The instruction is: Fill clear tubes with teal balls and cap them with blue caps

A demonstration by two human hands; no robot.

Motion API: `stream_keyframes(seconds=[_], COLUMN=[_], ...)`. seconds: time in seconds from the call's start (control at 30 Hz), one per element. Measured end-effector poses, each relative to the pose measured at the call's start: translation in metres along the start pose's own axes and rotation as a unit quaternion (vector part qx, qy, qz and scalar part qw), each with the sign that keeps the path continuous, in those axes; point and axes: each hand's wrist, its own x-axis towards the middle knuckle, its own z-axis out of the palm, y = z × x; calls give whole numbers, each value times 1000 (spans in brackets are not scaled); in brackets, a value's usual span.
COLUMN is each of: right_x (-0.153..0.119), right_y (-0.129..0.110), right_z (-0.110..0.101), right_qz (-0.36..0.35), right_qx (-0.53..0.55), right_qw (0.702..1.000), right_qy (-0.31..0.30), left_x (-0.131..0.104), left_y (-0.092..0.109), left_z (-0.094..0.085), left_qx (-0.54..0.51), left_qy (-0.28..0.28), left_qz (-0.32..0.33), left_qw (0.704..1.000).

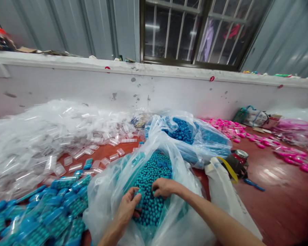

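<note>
A large clear plastic bag [102,191] stands open in front of me, full of small round teal beads [150,208]. Over the beads, my left hand [128,205] has its thumb and fingers closed around a small clear plastic container [141,195], which looks teal from beads in or behind it. My right hand [165,187] reaches in from the right, just beside that container. Its fingers are curled down at the surface of the beads, and whatever they pinch is too small or hidden to make out.
Filled containers with blue caps [56,218] are heaped at left, below a big pile of empty clear containers [53,136]. Behind the bead bag lies another bag of blue pieces [182,131]. Pink pieces [226,127], a lidded jar [240,155] and a white sack [223,188] are right.
</note>
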Motion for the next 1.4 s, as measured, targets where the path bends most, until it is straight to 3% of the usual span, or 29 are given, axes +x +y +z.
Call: stream_keyframes(seconds=[0.1, 0.23, 0.4, 0.5, 0.6, 0.67, 0.77, 0.87, 1.03, 1.2, 1.33, 1.4], right_x=[17, 39, 38, 24, 7, -3, -11, -7, 4, 4, -4, -12], right_y=[12, 15, 10, 6, 1, -2, -7, -11, -7, 2, -15, -30], right_z=[-26, -39, -23, -10, -4, -4, -3, 4, 14, 7, -1, 1], right_qz=[99, 137, 71, 37, -15, -53, -107, -146, -99, -38, 14, 4], right_qx=[-32, -60, -71, -66, -46, -55, -155, -243, -256, -239, -206, -171], right_qw=[986, 970, 981, 990, 997, 994, 973, 951, 955, 964, 963, 967], right_qy=[129, 193, 167, 122, 67, 75, 129, 126, 112, 108, 176, 190], left_x=[-5, -3, 4, 6, 5, 3, -2, -4, -2, 1, -1, -3], left_y=[-1, -8, -13, -10, -7, -8, -10, -9, -10, -16, -14, -13], left_z=[2, 0, -8, -10, -10, -10, -12, -13, -12, -13, -12, -10], left_qx=[-58, -87, -63, -53, -50, -54, -59, -43, -17, -29, -51, -53], left_qy=[-8, -27, -24, 8, -8, -35, -49, -54, -61, -88, -109, -99], left_qz=[-8, 22, 8, -3, 3, 14, 17, 3, 7, 28, 33, 42], left_qw=[998, 996, 998, 999, 999, 998, 997, 998, 998, 995, 992, 993])
